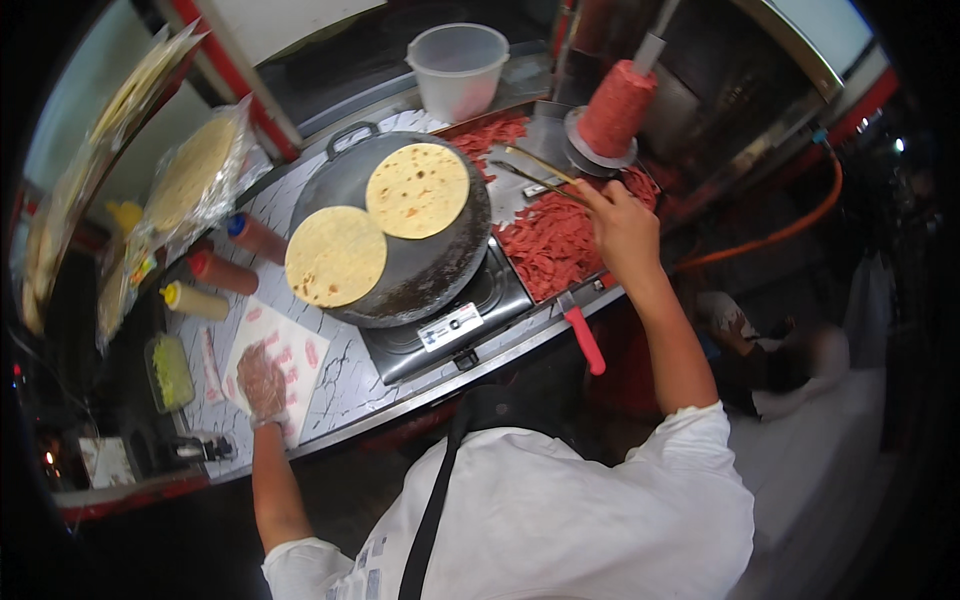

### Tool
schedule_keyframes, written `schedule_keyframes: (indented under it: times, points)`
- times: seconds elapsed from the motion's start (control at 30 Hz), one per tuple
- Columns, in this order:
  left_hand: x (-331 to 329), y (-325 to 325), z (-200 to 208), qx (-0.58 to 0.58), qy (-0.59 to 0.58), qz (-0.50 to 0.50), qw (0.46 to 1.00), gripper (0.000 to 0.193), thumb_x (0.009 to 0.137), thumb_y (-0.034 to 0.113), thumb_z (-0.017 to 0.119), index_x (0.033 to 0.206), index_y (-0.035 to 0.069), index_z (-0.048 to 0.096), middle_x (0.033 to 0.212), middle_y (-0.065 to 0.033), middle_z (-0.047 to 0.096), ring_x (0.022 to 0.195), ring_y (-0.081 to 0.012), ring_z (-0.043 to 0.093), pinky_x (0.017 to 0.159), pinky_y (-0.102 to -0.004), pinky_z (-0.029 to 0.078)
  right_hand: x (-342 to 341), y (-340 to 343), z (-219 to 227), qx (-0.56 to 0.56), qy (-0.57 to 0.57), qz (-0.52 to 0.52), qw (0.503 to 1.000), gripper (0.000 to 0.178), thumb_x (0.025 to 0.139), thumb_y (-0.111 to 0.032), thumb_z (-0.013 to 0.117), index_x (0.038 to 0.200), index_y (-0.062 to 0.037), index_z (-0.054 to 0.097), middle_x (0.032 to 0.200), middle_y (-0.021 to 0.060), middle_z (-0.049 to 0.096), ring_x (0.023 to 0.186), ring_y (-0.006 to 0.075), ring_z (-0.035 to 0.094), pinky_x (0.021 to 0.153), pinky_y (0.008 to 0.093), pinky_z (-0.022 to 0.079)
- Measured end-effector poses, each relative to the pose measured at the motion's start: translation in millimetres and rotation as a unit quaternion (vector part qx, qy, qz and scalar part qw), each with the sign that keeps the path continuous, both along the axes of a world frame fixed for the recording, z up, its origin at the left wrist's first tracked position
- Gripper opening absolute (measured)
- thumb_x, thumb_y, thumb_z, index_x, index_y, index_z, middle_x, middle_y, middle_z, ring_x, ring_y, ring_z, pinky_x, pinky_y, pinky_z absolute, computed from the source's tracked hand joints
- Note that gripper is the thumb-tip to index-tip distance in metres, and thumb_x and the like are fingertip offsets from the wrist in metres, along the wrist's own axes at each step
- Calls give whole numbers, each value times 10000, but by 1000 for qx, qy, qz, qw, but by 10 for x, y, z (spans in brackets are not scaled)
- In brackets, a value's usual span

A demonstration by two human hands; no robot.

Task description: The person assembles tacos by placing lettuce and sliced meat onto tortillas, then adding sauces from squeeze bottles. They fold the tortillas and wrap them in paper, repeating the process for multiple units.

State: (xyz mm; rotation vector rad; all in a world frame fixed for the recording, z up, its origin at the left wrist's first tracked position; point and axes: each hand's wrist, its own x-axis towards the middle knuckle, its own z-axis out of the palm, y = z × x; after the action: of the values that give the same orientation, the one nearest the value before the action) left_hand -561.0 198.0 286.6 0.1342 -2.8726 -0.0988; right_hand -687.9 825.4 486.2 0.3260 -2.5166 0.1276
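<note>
1. The griddle (460, 265) carries both flatbreads, one at the near left (335, 257), one at the far right (417, 191). They lie flat and unfolded, their tops pale with a few brown spots, and no meat shows on either.
2. The tray (515, 195), right of the griddle, already holds plenty of cut meat (555, 245); it looks raw red, though the light may tint it.
3. The paper (310, 375) is spread on the counter, ahead of any filling or wrapping; the breads have not reached it.
4. The cone (618, 108) stands upright at the tray's far end, with much meat left to cut.
5. The right hand (622, 232) is closed around the tongs (540, 164), whose tips stand apart over the tray, with nothing visibly pinched.
6. The left hand (262, 382), in a clear glove, rests on the paper. Blur and glare hide its fingers: I cannot tell whether they grasp anything.
7. Hard to make out: the breads' undersides are hidden, as are any flame beneath the griddle and most of the blade of the knife (583, 340).
</note>
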Motion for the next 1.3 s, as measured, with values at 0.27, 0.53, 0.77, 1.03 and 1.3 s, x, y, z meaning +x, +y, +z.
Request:
schedule_keyframes:
  times: [0.27,0.53,0.77,1.03,1.3]
  points:
    - [-18,-5,18,-29,-7,-18,999,524,896,187,569,1392,27,514,1384,-189,524,1321,-367,446,1118,-491,350,-709,-286,-331,131,-39,63,989,319,840,-96,605,1137,-140,715,894,97,601,800,276,668,643,395,553]
    - [19,21,28,-26,-9,-1,1000,541,881,171,578,1403,45,512,1393,-178,516,1313,-367,449,1128,-490,352,-944,-110,-134,113,-57,19,992,222,862,-118,596,1030,-113,742,898,142,662,822,313,714,641,431,578]
    - [3,25,33,-20,-13,14,1000,544,868,182,593,1391,47,529,1390,-171,519,1312,-374,442,1118,-488,355,-763,14,70,73,-66,-24,995,422,833,-95,667,1245,-185,684,955,103,634,850,300,679,679,441,552]
    - [31,10,25,20,4,9,1000,546,862,179,598,1391,59,531,1390,-157,534,1323,-360,444,1145,-480,323,-278,-183,329,-43,-56,74,995,369,890,-173,689,1257,-159,667,847,98,587,711,317,644,621,427,500]
    - [37,53,66,23,10,13,1000,530,870,197,600,1383,76,540,1389,-147,543,1336,-350,440,1143,-473,324,-75,-580,168,-42,-154,179,971,335,894,-165,676,1228,-147,689,842,104,618,722,323,641,634,435,497]
